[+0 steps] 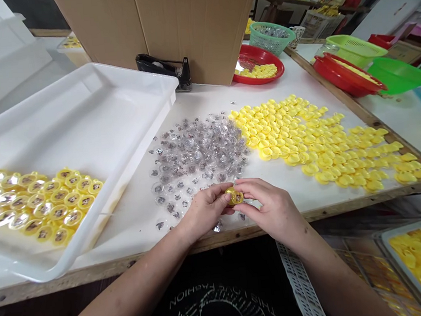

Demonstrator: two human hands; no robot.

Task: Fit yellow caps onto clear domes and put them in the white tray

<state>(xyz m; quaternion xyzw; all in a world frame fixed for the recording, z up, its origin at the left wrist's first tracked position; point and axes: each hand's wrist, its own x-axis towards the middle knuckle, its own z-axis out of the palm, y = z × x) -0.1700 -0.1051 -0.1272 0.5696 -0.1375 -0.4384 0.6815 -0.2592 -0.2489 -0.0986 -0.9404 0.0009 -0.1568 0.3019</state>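
Observation:
Between my two hands, close to the table's front edge, is a small round yellow plastic piece [235,197] with a clear cover and a dark picture inside. My left hand [208,204] pinches its left side with thumb and fingers. The fingers of my right hand [265,201] close on its right side. Just beyond my hands spreads a heap of clear round covers [198,149] with small dark pictures. To the right lie many yellow cup-shaped pieces [290,135] in rough rows.
A white tray [114,83] on the left holds rows of yellow pieces with covers. Behind stand a cardboard box [183,26], a black tape dispenser [165,70] and a red bowl [276,69]. A wooden strip [338,88] edges the table's right. A bin [386,243] of yellow pieces sits lower right.

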